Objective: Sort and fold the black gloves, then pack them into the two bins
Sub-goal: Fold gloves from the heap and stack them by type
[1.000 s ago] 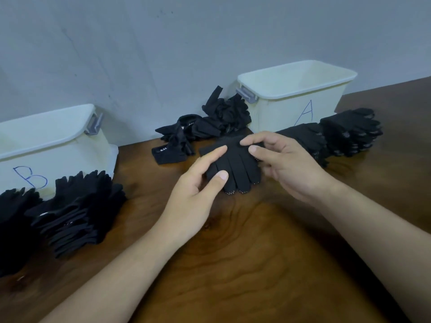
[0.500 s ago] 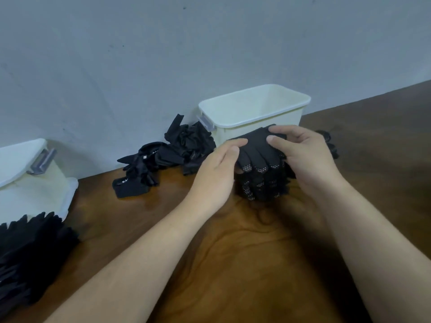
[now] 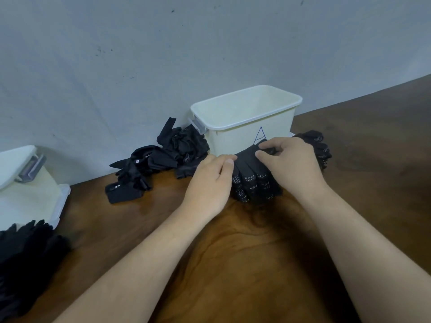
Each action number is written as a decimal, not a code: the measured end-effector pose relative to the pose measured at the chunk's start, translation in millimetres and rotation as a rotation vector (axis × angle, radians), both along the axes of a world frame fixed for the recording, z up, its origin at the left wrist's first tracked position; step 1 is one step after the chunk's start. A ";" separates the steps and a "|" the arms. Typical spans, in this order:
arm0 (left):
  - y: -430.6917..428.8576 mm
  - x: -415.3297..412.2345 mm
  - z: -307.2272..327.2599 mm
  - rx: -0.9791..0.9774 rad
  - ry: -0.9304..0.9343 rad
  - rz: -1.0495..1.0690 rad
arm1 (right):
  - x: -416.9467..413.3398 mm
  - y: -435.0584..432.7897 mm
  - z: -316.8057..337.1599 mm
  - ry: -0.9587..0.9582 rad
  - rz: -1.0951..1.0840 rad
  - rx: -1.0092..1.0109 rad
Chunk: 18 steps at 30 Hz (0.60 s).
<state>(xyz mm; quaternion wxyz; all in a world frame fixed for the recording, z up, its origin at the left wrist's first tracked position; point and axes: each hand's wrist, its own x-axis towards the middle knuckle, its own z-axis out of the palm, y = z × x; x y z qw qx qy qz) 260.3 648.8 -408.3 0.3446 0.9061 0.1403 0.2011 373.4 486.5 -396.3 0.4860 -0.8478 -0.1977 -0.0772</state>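
A stack of black dotted gloves [image 3: 254,183] lies on the wooden table [image 3: 233,264], right in front of white bin A [image 3: 233,136]. My left hand [image 3: 210,180] holds the stack's left edge between thumb and forefinger. Curled fingers of my right hand [image 3: 291,164] pinch the top glove on the stack's right side. Bin A looks empty inside. White bin B [image 3: 28,197] stands at the left edge, partly out of frame.
A loose heap of unfolded black gloves [image 3: 163,157] lies against the wall left of bin A. Another black glove stack [image 3: 319,145] sits behind my right hand. A third stack [image 3: 25,248] lies before bin B. Grey wall behind.
Both hands carried a glove from the table's middle onto the stack by bin A. The view swung right, so bin B slid toward the left edge.
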 end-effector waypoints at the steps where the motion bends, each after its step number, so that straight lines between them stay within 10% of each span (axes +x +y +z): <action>1: 1.4 -0.3 -0.2 0.017 0.022 -0.002 | -1.3 -1.2 0.8 -0.061 -0.024 -0.046; 18: 86.7 -144.2 -24.1 0.114 0.069 0.164 | -58.8 28.9 -3.4 -0.501 0.250 -0.063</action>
